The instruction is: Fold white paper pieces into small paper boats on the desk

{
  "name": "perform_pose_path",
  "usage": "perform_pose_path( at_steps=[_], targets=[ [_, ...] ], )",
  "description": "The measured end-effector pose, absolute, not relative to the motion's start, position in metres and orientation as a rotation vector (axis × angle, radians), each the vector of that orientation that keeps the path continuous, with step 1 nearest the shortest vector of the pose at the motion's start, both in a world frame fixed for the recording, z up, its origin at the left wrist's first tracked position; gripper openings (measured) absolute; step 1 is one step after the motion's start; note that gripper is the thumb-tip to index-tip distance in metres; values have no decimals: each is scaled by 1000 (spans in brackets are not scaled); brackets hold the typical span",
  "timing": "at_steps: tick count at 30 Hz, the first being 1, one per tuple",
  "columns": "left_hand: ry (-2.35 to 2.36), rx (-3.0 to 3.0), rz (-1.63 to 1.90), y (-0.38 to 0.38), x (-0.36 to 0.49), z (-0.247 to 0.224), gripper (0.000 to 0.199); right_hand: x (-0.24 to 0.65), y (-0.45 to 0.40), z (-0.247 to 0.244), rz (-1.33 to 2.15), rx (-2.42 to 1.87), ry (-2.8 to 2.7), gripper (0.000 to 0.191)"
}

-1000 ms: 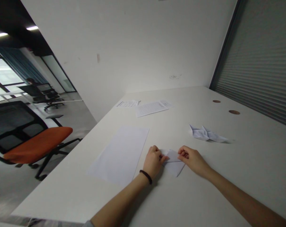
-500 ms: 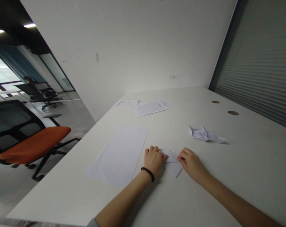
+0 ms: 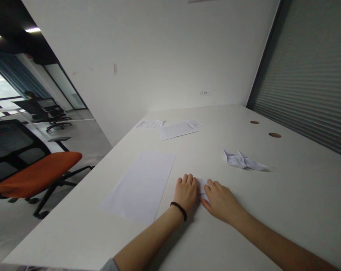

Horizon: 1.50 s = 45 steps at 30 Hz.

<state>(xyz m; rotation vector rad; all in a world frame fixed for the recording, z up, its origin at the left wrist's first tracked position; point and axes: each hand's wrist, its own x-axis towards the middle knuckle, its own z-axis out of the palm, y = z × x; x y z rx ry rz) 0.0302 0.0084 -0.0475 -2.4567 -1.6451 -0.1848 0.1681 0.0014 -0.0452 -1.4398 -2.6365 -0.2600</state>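
Between my hands, a small piece of folded white paper (image 3: 202,185) rests on the white table, mostly covered by them. My left hand (image 3: 186,192), with a dark band at the wrist, presses on its left side, fingers curled. From the right, my right hand (image 3: 220,200) grips the paper's other side, its thumb low near the front edge and its fingers bent over the top. Farther off to the right lies a white folded paper figure (image 3: 242,160) with pointed tips. A plain white sheet (image 3: 142,184) lies flat left of my hands.
Printed sheets (image 3: 179,130) lie toward the back of the table (image 3: 215,143), near the wall. Two round holes (image 3: 274,135) sit at its right side. An office chair with an orange seat (image 3: 40,173) stands left of the table; a person sits far behind it.
My right hand has moved left and over the folded paper, closer to my left hand. Less of the paper shows now; its pointed front part is covered or folded in.
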Motion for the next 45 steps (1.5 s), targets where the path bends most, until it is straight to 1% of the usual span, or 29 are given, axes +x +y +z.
perform_pose_path(
  at_steps=[4, 7, 9, 11, 15, 18, 23, 24, 25, 27, 28, 29, 32, 34, 37, 40, 42, 45],
  targets=[
    [-1694, -2531, -177, 10, 26, -47, 11, 166, 13, -44, -179, -1492, -2632, 18],
    [-1744, -2574, -248, 9, 19, -46, 15, 171, 20, -46, 23, -1412, -2595, 23],
    [-1798, -2611, -308, 8, 13, -46, 24, 178, 21, -49, 184, -1341, -2543, 20],
    [-1837, -2676, -354, 8, 9, -46, 28, 185, 21, -51, 335, -1310, -2452, 16],
    [-1844, -2822, -529, 10, 3, -47, 27, 194, 23, -57, 518, -1403, -2225, 31],
    [-1828, -2839, -725, 12, 2, -52, 26, 195, 25, -58, 556, -1466, -2198, 25],
    [-1828, -2895, -906, 11, 5, -56, 21, 192, 24, -51, 646, -1421, -2174, 14],
    [-1779, -2873, -933, 11, 6, -56, 23, 192, 24, -51, 658, -1398, -2156, 14],
    [-1694, -2839, -958, 10, 8, -55, 29, 192, 25, -51, 652, -1377, -2132, 14],
    [-1480, -2745, -983, 8, 11, -51, 48, 190, 25, -52, 567, -1336, -2081, 15],
    [-1373, -2702, -978, 8, 13, -48, 54, 189, 26, -53, 500, -1311, -2059, 14],
    [-1278, -2663, -966, 7, 15, -46, 55, 188, 26, -54, 438, -1277, -2044, 14],
    [-1080, -2617, -923, 7, 19, -39, 39, 185, 23, -52, 329, -1095, -2035, 16],
    [-1050, -2642, -971, 7, 18, -37, 29, 184, 20, -49, 303, -948, -2034, 19],
    [-1173, -2695, -1194, 11, 12, -41, 17, 186, 19, -44, 250, -784, -1997, 24],
    [-1341, -2751, -1378, 17, 6, -51, 15, 187, 20, -43, 192, -673, -2015, 25],
    [-1404, -2788, -1344, 20, 4, -57, 16, 187, 21, -45, 176, -631, -2107, 22],
    [-1446, -2765, -1093, 20, 5, -57, 13, 185, 21, -50, 211, -710, -2253, 18]
  ],
)
